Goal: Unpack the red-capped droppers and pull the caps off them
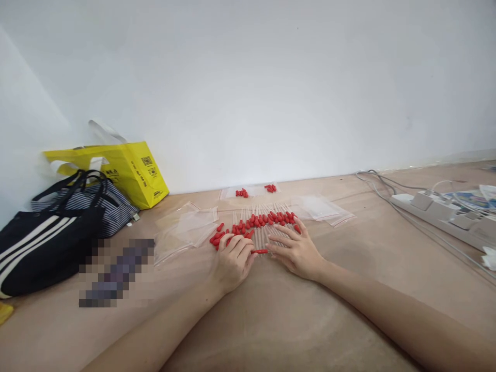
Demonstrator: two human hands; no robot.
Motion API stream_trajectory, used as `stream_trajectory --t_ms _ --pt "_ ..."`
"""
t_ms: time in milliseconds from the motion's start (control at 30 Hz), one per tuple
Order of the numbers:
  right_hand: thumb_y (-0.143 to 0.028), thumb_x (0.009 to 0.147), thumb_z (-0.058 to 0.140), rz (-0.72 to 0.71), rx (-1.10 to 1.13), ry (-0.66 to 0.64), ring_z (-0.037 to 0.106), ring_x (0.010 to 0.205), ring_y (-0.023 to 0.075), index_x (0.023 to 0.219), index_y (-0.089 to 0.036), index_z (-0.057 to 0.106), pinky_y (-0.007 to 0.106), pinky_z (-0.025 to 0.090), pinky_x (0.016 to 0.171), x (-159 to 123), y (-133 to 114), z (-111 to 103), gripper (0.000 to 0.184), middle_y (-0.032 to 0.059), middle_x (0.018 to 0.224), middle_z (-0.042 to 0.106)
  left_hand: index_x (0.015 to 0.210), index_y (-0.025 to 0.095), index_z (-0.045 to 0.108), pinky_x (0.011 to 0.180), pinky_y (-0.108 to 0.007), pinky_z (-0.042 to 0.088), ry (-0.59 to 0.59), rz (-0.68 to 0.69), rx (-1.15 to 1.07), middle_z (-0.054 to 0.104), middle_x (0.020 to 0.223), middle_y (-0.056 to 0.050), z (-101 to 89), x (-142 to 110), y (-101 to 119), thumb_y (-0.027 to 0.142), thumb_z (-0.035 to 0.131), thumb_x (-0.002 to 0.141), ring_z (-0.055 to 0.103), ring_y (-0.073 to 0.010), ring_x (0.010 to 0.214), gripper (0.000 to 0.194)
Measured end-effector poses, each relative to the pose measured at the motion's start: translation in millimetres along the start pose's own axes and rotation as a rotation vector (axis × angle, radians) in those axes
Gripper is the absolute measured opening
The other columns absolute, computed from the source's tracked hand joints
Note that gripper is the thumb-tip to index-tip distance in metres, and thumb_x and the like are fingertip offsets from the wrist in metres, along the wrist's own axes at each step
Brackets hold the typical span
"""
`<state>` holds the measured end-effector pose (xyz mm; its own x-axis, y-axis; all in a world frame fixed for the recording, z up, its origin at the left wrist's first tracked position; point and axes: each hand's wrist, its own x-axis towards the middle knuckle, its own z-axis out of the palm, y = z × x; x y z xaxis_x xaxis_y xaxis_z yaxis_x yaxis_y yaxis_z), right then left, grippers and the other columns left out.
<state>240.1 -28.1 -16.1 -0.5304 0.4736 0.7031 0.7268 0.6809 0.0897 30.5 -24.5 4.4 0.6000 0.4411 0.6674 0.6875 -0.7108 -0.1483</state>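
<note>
Thin pale sticks with red knob-like ends (267, 219) lie in a fanned row on the table. My left hand (234, 261) is at the near left of this row, its fingers curled and closed on a short red piece (260, 251) that pokes out sideways. Fingers partly hide how it is gripped. Beside it, my right hand (296, 253) rests palm down over the sticks' near ends, fingers stretched and apart. Its fingertips come close to the red piece. More red ends (217, 237) are bunched by my left fingers.
Clear zip bags (186, 227) lie left of the row, and another bag (321, 208) lies right. Farther back, a bag (253, 190) has more red-ended sticks on it. A yellow bag (135, 173) and a black bag (50, 248) stand left; a power strip (437, 217) with cables sits right.
</note>
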Motion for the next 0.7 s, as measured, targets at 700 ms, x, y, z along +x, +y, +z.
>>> stream_trajectory --t_ms 700 --pt "-0.016 0.082 0.045 -0.046 0.019 0.083 0.051 0.106 0.0156 0.095 -0.024 0.06 0.05 0.007 0.105 1.7 -4.3 12.2 0.021 -0.0003 0.087 0.068 0.1 0.015 0.058 0.1 -0.049 0.026 -0.054 0.082 -0.101 0.062 0.105 -0.009 15.4 2.0 5.1 0.017 0.036 0.086 0.05 -0.0205 0.109 0.027"
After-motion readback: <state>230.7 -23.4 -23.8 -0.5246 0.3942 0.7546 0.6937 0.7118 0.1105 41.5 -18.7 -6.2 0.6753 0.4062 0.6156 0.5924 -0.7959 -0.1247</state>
